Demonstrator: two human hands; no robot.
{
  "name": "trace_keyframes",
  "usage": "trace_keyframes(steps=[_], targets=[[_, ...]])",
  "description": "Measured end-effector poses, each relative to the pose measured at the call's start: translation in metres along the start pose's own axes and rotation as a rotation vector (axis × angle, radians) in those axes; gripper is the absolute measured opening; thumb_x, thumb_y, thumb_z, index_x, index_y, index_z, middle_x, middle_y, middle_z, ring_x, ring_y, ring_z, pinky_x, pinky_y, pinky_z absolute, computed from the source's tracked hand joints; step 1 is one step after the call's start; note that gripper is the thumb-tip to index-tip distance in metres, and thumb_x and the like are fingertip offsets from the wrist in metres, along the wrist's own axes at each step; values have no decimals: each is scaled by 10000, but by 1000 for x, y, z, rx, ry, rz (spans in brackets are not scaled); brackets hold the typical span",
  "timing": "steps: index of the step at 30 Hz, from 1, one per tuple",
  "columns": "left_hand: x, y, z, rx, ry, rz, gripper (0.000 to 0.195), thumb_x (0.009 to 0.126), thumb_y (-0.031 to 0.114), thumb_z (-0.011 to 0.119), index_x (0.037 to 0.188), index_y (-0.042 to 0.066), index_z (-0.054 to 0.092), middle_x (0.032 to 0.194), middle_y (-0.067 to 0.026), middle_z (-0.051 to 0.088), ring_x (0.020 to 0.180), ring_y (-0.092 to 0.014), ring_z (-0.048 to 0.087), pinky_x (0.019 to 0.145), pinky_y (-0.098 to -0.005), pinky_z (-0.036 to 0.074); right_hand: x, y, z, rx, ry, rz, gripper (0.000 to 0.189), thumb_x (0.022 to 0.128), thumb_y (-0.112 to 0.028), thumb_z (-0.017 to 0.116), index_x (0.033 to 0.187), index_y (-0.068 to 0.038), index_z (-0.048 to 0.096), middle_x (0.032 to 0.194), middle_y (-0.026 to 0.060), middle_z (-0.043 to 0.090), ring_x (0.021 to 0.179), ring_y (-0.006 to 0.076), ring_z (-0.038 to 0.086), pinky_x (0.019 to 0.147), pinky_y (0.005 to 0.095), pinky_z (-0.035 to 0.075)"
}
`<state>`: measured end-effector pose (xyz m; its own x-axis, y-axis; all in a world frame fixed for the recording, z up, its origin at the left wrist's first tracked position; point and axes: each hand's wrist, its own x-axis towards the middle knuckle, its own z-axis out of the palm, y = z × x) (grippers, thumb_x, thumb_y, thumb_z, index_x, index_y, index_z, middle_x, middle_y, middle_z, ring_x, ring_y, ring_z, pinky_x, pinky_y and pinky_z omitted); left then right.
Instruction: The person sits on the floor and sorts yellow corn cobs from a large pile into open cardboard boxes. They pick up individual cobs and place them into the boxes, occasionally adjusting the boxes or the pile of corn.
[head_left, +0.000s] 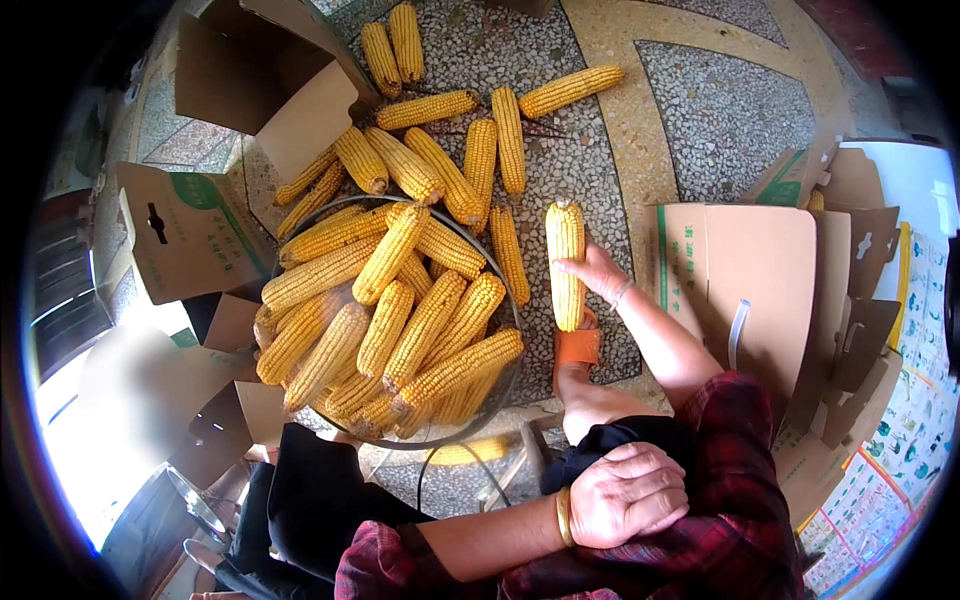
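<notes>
My right hand (596, 268) holds a yellow ear of corn (566, 262) upright in the picture, thumb across its husked side. Against my lap rests my left hand (630, 495), fingers curled together, a gold bangle at its wrist; nothing shows in it. To the left of the held ear, many husked ears (424, 322) are heaped on a round see-through top or container with a dark rim (516, 375); which it is, I cannot tell. More ears (510, 142) lie on the floor beyond the heap, and one ear (487, 450) shows below the rim.
An open cardboard box (311, 112) stands at the upper left, with more box flaps (195, 225) below it. Several printed cartons (757, 277) stand at the right beside a printed sheet (911, 375). Another person, blurred, is at the left. An orange sandal (576, 349) is on my foot.
</notes>
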<state>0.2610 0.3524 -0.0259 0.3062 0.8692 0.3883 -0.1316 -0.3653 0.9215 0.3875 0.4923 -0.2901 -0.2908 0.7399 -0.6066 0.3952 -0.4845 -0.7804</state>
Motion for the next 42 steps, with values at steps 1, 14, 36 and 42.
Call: trace_keyframes(steps=[1,14,36,42], targets=[[-5,3,2,0,-2,3,174,756,100,723,877,48,609,866,-61,638,870,-230,642,807,-358,506,-18,-9,4,68,12,-60,525,772,-346,755,1135,-20,564,1022,113,661,923,209,633,854,334,519],[-50,59,0,350,155,12,40,827,9,581,807,43,574,767,-84,625,734,-273,616,694,-367,500,-289,-135,-96,730,217,-431,417,890,-201,581,1241,-17,451,996,106,598,794,201,638,671,342,557],[-149,158,-62,283,402,-553,219,941,186,534,920,-14,624,848,-76,689,786,-177,647,752,-294,512,-345,-79,-108,611,298,-425,296,932,-186,553,1207,-77,554,1087,57,618,811,134,609,622,276,522],[-230,220,-122,306,585,-499,321,972,245,456,941,-8,651,877,-57,660,829,-149,595,793,-276,474,-324,-122,-21,238,101,-346,208,954,-171,518,1122,-70,586,970,35,649,772,108,611,594,253,528]])
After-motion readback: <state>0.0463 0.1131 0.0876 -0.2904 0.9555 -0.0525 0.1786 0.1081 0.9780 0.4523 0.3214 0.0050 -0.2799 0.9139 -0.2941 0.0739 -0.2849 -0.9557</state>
